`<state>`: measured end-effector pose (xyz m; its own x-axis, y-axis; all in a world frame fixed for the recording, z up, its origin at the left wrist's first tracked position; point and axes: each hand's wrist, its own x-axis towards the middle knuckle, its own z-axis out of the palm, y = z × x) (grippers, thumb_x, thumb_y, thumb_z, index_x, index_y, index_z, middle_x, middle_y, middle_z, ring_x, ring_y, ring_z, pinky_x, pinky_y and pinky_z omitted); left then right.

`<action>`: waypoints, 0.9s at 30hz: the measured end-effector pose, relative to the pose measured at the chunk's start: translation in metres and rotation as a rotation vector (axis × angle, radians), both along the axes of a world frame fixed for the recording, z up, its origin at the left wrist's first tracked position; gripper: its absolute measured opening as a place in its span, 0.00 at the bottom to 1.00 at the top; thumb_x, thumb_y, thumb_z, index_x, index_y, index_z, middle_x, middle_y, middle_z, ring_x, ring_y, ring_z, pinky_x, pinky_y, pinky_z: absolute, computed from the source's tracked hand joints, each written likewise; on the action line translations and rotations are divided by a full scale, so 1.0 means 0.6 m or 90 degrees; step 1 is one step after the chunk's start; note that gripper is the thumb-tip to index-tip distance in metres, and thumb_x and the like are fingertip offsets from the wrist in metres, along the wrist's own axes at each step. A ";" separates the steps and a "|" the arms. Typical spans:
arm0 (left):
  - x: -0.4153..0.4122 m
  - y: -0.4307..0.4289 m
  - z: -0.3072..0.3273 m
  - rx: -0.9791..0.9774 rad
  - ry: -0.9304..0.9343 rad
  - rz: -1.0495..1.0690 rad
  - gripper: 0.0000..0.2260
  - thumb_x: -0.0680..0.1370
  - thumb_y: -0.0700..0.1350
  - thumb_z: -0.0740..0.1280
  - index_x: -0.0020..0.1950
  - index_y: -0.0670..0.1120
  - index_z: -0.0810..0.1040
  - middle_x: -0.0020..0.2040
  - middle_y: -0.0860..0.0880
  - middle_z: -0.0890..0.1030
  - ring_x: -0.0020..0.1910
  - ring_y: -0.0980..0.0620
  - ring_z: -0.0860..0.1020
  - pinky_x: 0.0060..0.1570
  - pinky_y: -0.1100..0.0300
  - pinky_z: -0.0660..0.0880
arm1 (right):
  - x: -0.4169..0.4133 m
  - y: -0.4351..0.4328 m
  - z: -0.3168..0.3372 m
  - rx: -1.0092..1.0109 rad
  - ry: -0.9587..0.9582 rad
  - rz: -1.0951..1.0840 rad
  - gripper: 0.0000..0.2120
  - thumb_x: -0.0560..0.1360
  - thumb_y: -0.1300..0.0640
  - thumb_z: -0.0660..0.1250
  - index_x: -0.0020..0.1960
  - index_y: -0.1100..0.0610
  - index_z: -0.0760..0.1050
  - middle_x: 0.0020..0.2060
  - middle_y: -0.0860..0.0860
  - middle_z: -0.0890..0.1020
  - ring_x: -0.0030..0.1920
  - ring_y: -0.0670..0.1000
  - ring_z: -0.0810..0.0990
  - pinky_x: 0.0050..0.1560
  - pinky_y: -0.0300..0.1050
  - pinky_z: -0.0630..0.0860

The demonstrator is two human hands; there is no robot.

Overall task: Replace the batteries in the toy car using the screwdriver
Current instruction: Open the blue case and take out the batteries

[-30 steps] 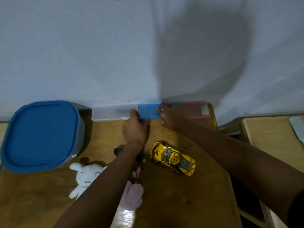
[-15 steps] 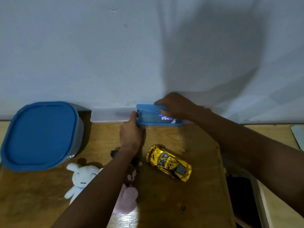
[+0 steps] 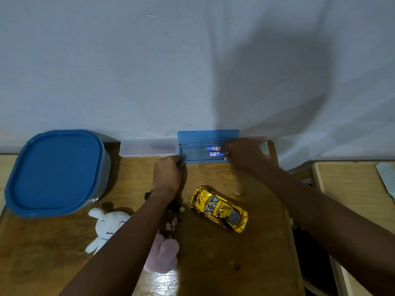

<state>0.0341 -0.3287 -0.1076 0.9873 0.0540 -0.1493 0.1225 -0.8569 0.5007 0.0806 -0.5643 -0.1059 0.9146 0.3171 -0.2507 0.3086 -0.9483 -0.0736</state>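
Toy car (image 3: 219,210), shiny yellow, stands on its wheels on the wooden tabletop (image 3: 213,270), nearer the person than both hands and between the two forearms. A big blue-lidded tub (image 3: 57,171) sits well to the left of the left hand (image 3: 167,178). That hand's curled fingers hold the left end of an open blue case (image 3: 196,154), whose lid stands up against the wall. A white bunny plush (image 3: 109,225) and a pink plush (image 3: 162,255) lie by the left forearm. The right hand (image 3: 243,155) reaches into the case's right end, fingertips at two batteries (image 3: 213,148); whether it pinches them cannot be told.
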 end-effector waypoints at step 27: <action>0.017 -0.006 0.013 0.088 -0.008 -0.042 0.08 0.80 0.46 0.68 0.52 0.46 0.86 0.49 0.45 0.86 0.46 0.44 0.83 0.45 0.53 0.79 | 0.012 0.033 0.014 -0.004 0.041 0.070 0.07 0.79 0.59 0.63 0.54 0.56 0.79 0.51 0.54 0.82 0.52 0.56 0.82 0.43 0.44 0.67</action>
